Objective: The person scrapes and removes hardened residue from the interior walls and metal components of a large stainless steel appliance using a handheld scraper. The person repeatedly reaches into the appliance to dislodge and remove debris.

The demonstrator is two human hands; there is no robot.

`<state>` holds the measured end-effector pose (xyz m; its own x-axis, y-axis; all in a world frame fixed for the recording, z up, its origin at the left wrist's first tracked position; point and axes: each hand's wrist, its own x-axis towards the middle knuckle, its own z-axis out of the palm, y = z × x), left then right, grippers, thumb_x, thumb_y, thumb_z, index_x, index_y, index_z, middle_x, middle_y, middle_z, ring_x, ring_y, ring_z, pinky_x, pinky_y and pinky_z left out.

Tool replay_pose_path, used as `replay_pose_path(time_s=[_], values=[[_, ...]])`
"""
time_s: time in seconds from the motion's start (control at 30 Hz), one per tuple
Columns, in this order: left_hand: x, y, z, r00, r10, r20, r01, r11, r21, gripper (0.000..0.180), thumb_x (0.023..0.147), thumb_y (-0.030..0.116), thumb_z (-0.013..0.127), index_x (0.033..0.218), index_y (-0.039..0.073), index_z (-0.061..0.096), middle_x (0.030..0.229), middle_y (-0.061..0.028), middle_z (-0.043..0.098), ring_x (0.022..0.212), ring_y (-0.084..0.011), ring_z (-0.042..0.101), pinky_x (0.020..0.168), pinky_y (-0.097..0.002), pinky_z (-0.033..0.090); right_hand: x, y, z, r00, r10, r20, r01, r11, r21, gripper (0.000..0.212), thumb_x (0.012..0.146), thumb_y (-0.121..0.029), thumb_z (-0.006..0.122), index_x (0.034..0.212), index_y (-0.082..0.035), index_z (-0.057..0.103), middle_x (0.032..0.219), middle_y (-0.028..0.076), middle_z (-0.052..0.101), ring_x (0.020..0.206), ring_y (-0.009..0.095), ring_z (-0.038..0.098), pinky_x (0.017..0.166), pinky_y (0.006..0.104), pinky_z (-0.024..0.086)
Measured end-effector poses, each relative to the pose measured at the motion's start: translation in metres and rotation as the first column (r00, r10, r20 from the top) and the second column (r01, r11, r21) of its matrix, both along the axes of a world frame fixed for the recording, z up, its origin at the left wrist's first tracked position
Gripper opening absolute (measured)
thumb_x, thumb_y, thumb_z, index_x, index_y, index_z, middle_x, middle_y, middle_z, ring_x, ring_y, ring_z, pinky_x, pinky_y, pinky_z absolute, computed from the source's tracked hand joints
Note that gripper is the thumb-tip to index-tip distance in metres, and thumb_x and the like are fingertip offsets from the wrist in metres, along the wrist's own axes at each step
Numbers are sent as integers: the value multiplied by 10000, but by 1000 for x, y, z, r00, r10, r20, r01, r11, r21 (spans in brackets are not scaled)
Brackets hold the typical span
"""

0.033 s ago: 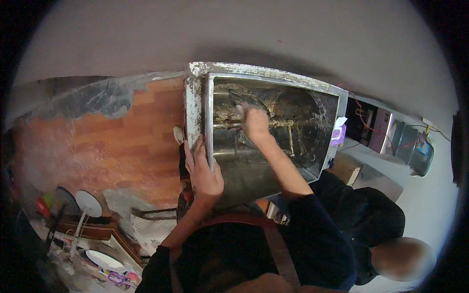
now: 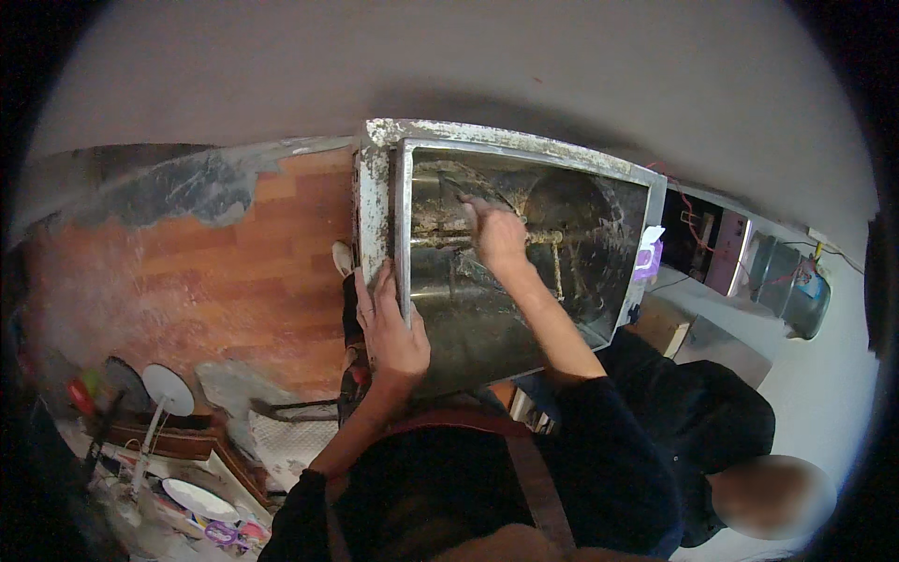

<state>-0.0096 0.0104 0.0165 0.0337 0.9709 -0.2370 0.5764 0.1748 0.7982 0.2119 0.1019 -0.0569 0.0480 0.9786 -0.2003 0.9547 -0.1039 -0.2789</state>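
In the metal tub [image 2: 405, 215] at my twelve o'clock, crust [image 2: 433, 225] remains around the shaft [image 2: 545, 238]. My left hand [image 2: 398, 342], fingers slightly spread, rests on the eight-o'clock rim; my right hand [image 2: 503, 236] curls inside, grip unclear.

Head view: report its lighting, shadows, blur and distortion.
In the head view, black corners ring the fisheye picture and the plain grey wall's base line bows; in the head view, a dark shadow lies on that wall beyond the rectangular metal tub, whose interior is dim; in the head view, the bare right hand looks soft, its fingers hard to make out.
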Motion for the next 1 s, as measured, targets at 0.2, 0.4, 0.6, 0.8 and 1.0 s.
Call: replay_pose_path(time_s=[0.2,0.4,0.6,0.8,1.0], values=[[1,-3,-2,997,6,79,-6,1000,-8,712,844,-5,593,1515,-29,358,1597,-184,401,1542,-490,166,1226,-598,137,12,-11,30,969,47,242,-49,999,1,362,929,-103,638,1288,-116,687,940,262,679,883,409,691,699,513,558],[-2,-2,0,997,-13,76,14,1000,-11,745,833,-1,611,1528,-33,345,1607,-175,387,1550,-487,144,1201,-644,133,11,-16,7,908,81,412,51,952,-300,549,870,-103,662,1414,-86,595,1018,261,714,859,392,729,704,482,588],[-3,-3,-4,997,-34,73,34,999,5,750,834,36,632,1522,-33,343,1623,-169,357,1557,-488,125,1178,-663,163,6,4,-6,856,188,482,103,851,-515,533,901,-114,647,1423,-54,560,980,194,746,864,348,750,714,451,606],[-6,-1,-1,999,-26,46,26,1000,-5,750,829,38,639,1514,-39,345,1622,-168,350,1553,-486,136,1188,-641,169,8,0,9,889,66,454,115,926,-360,179,888,-102,641,1040,-50,721,868,235,739,838,396,742,735,489,601],[-6,-2,-2,998,-38,59,40,999,-32,777,811,61,677,1509,-28,347,1638,-141,337,1563,-477,113,1176,-669,174,21,-5,-3,908,62,415,104,925,-367,223,897,-111,617,1086,-56,723,853,259,722,835,434,721,745,531,582]])
